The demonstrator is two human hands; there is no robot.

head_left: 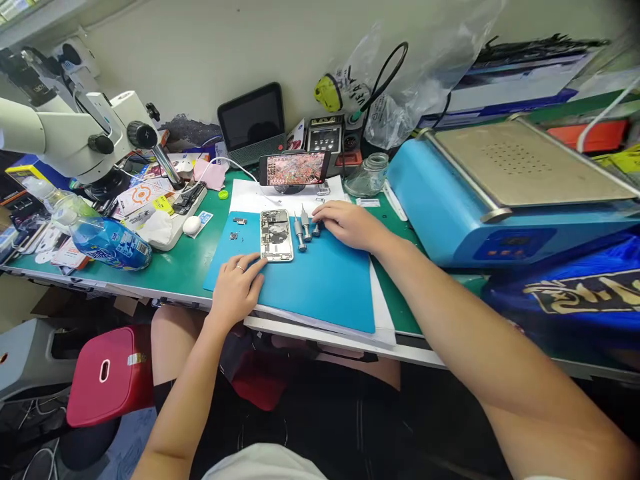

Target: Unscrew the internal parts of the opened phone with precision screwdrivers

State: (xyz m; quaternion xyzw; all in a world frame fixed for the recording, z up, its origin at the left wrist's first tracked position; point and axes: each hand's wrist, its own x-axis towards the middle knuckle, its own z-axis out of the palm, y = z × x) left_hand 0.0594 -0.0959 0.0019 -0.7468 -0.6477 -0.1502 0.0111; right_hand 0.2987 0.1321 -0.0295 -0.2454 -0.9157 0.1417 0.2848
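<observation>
Green covers the worktop [184,272], which bears a blue mat [315,293]. Of the person's hands, the left hand [237,288] lies loosely spread, a fingertip at the phone's [280,251] near-left corner; the right hand [347,224] curls beside the screwdrivers [299,235], its grip impossible to tell. The opened phone lies towards the mat's far edge, small parts [240,221] to its left.

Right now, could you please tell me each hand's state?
Left hand: open, at the lower-left corner of the opened white smartphone.
Right hand: curled at the rightmost small grey screwdriver; grip cannot be told.
</observation>
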